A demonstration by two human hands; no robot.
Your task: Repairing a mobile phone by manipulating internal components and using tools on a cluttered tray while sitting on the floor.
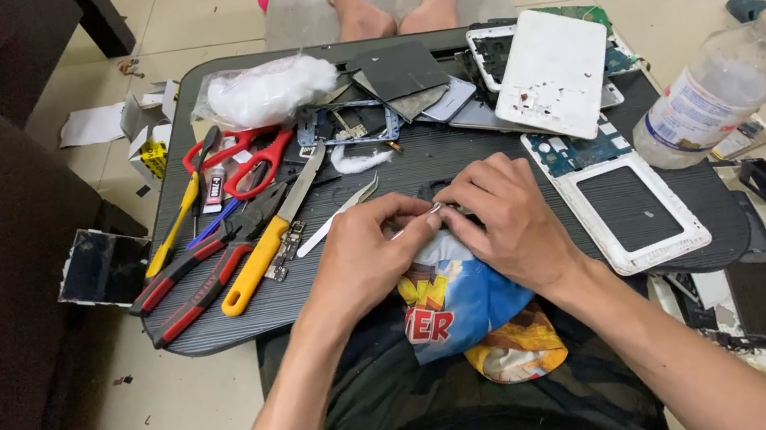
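Left hand (pixel 359 254): thin metal tool (pixel 417 222) pinched narrowly, long axis 8-to-2 o'clock | right hand (pixel 504 222): closed on small dark part (pixel 460 215) at tray (pixel 219 335) near edge | part lies at 3 o'clock of tool tip, touching; right hand nearer | tweezers (pixel 338 214) lie at 10 o'clock.

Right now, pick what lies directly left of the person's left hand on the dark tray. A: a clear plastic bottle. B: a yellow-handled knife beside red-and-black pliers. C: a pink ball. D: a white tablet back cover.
B: the yellow-handled knife lies slantwise just left of the left hand, with the red-and-black pliers alongside it on the tray; the clear plastic bottle and the white tablet back cover are off to the right.
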